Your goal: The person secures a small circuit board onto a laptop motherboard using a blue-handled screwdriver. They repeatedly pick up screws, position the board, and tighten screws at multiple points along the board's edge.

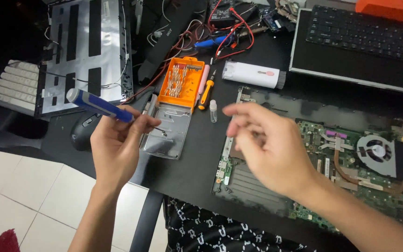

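The left hand (117,140) is clamped on a blue screwdriver (100,106), its long axis slanting with the handle up-left and the tip down-right; the right hand (269,144) hovers with fingers apart.

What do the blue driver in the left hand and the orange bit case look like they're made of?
Blue driver: glossy blue handle, probably plastic or painted metal, with a thin bare-metal shaft at the left hand. Orange bit case: matt orange plastic tray holding shiny metal bits; its opened lid looks like clear plastic.
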